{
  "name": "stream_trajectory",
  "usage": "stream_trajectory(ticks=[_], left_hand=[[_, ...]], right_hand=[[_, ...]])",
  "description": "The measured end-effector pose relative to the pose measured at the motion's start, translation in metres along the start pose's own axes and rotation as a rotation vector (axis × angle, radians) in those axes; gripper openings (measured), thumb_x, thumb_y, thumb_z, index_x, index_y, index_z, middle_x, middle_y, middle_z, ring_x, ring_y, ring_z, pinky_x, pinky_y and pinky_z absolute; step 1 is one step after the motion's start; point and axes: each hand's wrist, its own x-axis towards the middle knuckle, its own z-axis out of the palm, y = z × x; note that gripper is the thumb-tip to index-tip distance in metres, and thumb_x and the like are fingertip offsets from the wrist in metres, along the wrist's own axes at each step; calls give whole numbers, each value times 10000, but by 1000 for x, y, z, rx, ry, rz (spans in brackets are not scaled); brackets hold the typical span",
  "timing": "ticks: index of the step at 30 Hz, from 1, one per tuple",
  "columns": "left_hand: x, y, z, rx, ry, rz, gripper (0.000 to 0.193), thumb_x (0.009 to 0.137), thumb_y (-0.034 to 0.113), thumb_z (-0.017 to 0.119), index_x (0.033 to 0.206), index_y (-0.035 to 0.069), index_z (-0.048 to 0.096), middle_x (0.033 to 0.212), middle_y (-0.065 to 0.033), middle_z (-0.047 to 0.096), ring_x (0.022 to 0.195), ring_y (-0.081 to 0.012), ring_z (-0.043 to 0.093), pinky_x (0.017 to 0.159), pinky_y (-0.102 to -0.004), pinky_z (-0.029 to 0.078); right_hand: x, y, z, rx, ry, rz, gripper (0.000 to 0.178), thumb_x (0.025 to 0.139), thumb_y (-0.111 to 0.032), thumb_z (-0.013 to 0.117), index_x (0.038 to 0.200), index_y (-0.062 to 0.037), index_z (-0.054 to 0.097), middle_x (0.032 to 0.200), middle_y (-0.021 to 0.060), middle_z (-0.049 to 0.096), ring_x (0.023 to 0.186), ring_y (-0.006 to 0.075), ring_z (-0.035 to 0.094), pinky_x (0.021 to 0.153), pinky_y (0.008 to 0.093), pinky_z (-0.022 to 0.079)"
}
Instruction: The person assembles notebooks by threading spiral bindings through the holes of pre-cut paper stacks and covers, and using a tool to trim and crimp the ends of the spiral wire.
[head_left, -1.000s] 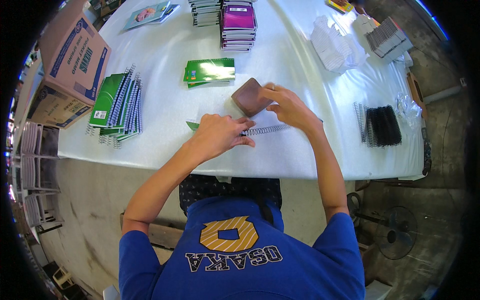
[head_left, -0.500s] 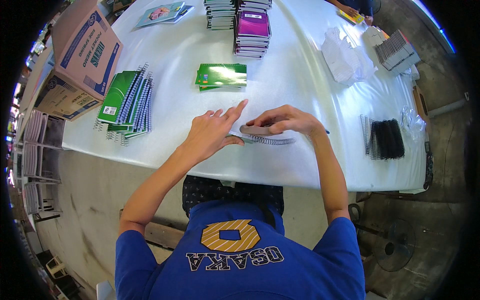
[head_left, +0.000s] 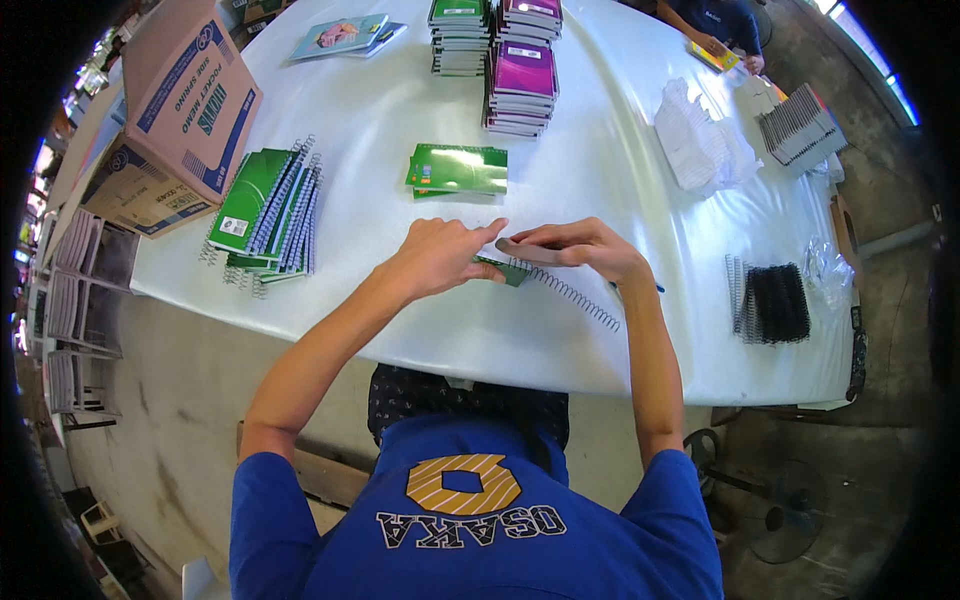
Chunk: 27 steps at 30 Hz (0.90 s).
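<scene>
Near the front edge of the table, my left hand [head_left: 438,260] is closed on a small green notebook [head_left: 514,271], its thumb on the near side. Much of the notebook is hidden behind the fingers. A dark wire spiral coil [head_left: 582,298] runs from the notebook's edge and sticks out to the right, its free end dangling near my right wrist. My right hand [head_left: 592,246] grips a flat, rounded grey-brown piece [head_left: 530,252] right above the coil and notebook; its exact kind is unclear. Beyond my hands lie two or so green notebooks [head_left: 458,170].
Green notebooks with projecting coils [head_left: 262,215] are piled at left beside a cardboard box [head_left: 190,110]. Tall purple notebook stacks [head_left: 523,85] stand at the back. Crumpled white sheets [head_left: 703,140], a bundle of black coils [head_left: 778,303] and another person's hands [head_left: 715,48] are at right.
The coil now reaches farther out to the right and slants downward. More of the green notebook shows between my hands. The whole view has shifted slightly.
</scene>
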Motion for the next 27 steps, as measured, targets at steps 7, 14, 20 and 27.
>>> stream_trajectory(ticks=[7,14,20,27], left_hand=[[-1,-7,5,-32,104,30,705,796,538,702,1399,231,504,851,-118,684,804,-308,666,648,-432,498],[-7,-23,20,-416,356,63,886,704,327,831,1477,268,404,1299,-104,622,1051,-284,662,895,-376,519],[-11,-15,50,-940,511,-88,1035,676,129,863,1537,206,293,1371,-118,582,1164,-218,609,977,-325,480],[-1,-17,84,-1314,594,-1,1005,700,137,861,1534,167,302,1287,-118,644,1083,-105,610,910,-261,490]], right_hand=[[7,-2,1,166,23,-46,765,758,-429,628,1238,163,568,1316,275,567,1241,359,555,1082,432,402],[12,-11,0,267,-66,-100,609,808,-371,637,1242,57,624,1269,188,627,1153,268,594,1020,386,436],[13,-12,-4,-22,-41,40,477,842,-301,659,1225,-18,664,1208,114,668,1044,191,606,947,348,462],[7,7,-3,316,-38,-123,688,744,-474,676,1196,44,655,1292,201,600,1126,303,589,976,392,446]])
